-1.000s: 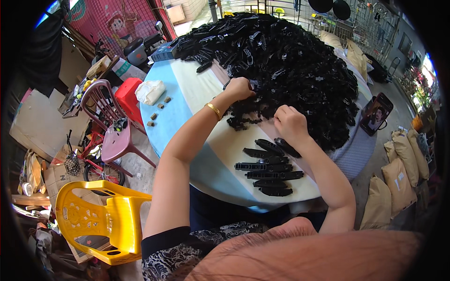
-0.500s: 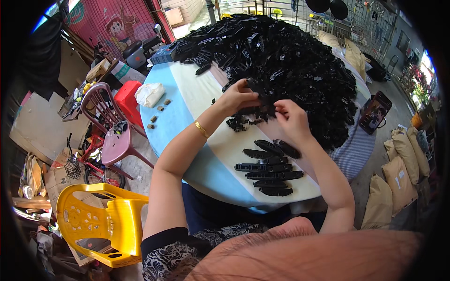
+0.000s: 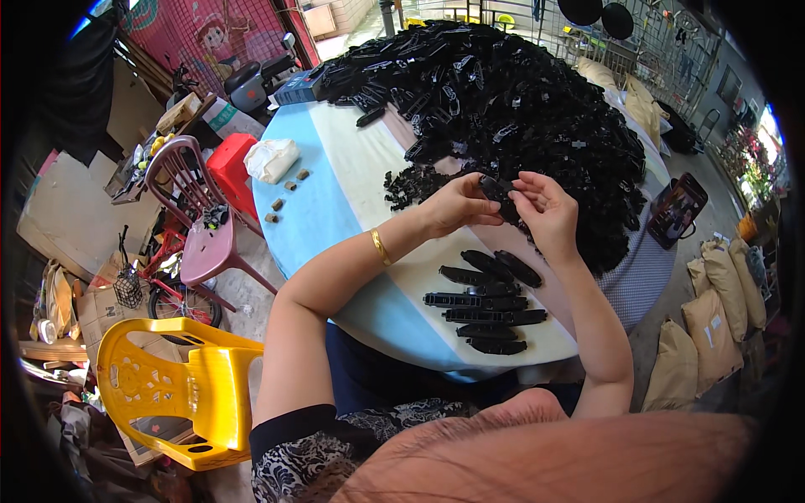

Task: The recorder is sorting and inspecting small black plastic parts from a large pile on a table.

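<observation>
Between the fingers and thumb of my left hand (image 3: 457,206) is a dark, elongated black plastic part (image 3: 496,189), held tilted above the table. My right hand (image 3: 547,210) meets its right end with thumb and fingers pinched; whether a small piece is in that pinch cannot be made out. Just beyond my left hand lies a loose heap of small black pieces (image 3: 407,186). Closer to me, several long black plastic parts (image 3: 485,300) lie in a rough row on the striped cloth. A huge pile of similar black parts (image 3: 520,101) covers the far side of the table.
The round table wears a striped cloth (image 3: 335,168). At its left are a white bag (image 3: 272,159) and several small brown blocks (image 3: 290,185); a phone (image 3: 677,210) stands at the right edge. A yellow chair (image 3: 180,390), a pink chair (image 3: 210,243) and tan sacks (image 3: 711,323) surround it.
Both hands have drawn nearer to me and slightly right, lifting the black plastic part off the pile's edge. The heap of small pieces now shows more fully.
</observation>
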`<action>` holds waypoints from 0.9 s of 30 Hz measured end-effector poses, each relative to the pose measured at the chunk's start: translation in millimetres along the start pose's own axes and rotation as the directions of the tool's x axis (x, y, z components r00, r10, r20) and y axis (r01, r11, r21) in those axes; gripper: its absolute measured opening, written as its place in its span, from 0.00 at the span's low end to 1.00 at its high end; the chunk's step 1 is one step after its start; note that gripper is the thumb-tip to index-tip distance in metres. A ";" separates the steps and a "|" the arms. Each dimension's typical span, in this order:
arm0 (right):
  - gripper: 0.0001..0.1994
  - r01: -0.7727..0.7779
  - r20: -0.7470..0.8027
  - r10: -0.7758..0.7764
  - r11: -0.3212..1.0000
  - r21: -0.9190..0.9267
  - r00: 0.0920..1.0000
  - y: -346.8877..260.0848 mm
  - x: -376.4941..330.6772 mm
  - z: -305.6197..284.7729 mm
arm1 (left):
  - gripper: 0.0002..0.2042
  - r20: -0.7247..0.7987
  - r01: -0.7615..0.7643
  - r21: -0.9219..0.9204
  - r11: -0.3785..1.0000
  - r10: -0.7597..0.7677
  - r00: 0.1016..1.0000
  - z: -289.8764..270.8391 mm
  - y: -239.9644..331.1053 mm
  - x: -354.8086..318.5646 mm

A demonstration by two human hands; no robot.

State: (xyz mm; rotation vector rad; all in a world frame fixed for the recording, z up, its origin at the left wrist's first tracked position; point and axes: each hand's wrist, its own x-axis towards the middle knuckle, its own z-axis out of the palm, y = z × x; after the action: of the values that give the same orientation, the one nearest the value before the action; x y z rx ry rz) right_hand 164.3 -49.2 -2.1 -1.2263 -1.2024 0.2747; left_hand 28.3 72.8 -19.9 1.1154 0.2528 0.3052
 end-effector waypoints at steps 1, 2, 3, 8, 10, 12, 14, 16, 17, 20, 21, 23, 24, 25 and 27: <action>0.11 0.048 -0.040 -0.049 0.998 -0.044 0.998 0.1 -0.5 0.5 | 0.13 -0.016 0.000 0.010 1.000 0.000 1.000 0.0 -0.4 0.2; 0.11 0.048 -0.039 -0.050 0.998 -0.043 0.998 -0.5 -1.3 0.7 | 0.13 -0.017 -0.001 0.010 1.000 0.001 1.000 0.5 -0.9 0.1; 0.11 0.095 -0.036 -0.098 0.992 -0.087 0.994 -1.6 -2.3 0.9 | 0.13 -0.020 -0.017 0.000 1.000 0.017 1.000 1.2 -1.4 -0.3; 0.09 0.252 -0.020 -0.265 0.935 -0.249 0.964 -7.6 -5.3 0.8 | 0.12 -0.040 -0.062 -0.022 0.998 0.061 0.997 3.9 -1.7 -2.3; 0.09 0.328 0.029 -0.343 0.863 -0.385 0.939 -12.3 -5.1 -0.6 | 0.12 -0.085 -0.066 -0.001 0.998 0.066 0.994 4.4 -0.6 -3.3; 0.09 0.397 0.073 -0.408 0.805 -0.441 0.910 -13.6 -4.2 -1.6 | 0.12 -0.106 -0.069 -0.036 0.997 0.065 0.992 5.4 2.6 -4.4; 0.09 0.460 0.119 -0.467 0.738 -0.493 0.876 -13.8 -3.8 -2.5 | 0.12 -0.124 -0.070 -0.071 0.995 0.061 0.990 7.9 5.4 -5.5; 0.12 0.571 0.240 -0.539 0.609 -0.551 0.807 -13.4 -3.9 -2.2 | 0.14 -0.182 -0.109 -0.077 0.991 0.094 0.979 10.7 6.7 -7.7; 0.12 0.571 0.241 -0.539 0.611 -0.549 0.807 -13.6 -4.7 0.2 | 0.14 -0.185 -0.109 -0.077 0.991 0.093 0.978 11.1 7.5 -8.9; 0.19 0.131 0.073 -0.112 0.921 -0.368 0.991 -12.2 -6.7 7.0 | 0.14 -0.204 -0.168 0.085 0.982 0.182 0.962 14.3 11.7 -9.9; 0.19 -0.107 0.184 0.127 0.987 -0.118 0.975 -4.1 -4.0 1.7 | 0.14 -0.163 -0.216 0.259 0.942 0.263 0.951 16.6 13.6 -9.8; 0.16 -0.445 0.404 0.398 0.895 0.025 0.824 -7.9 2.4 -7.2 | 0.14 -0.064 -0.287 0.504 0.815 0.366 0.928 18.7 13.8 -12.1; 0.16 -0.447 0.406 0.399 0.894 0.026 0.822 -8.1 4.3 -8.4 | 0.14 -0.067 -0.284 0.504 0.816 0.365 0.929 19.9 14.2 -14.4; 0.14 -0.478 0.423 0.425 0.878 0.022 0.800 -7.4 6.1 -11.2 | 0.14 -0.021 -0.315 0.581 0.750 0.401 0.916 23.9 16.2 -16.8; 0.11 -0.513 0.421 0.443 0.856 0.064 0.791 -5.6 6.5 -13.6 | 0.14 0.073 -0.390 0.692 0.607 0.478 0.875 31.1 20.4 -21.1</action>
State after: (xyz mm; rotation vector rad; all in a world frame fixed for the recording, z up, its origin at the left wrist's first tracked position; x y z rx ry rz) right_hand 175.7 -54.4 8.0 -1.3453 -1.1500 1.0347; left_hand 17.2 47.3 12.6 1.9261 0.1973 0.7649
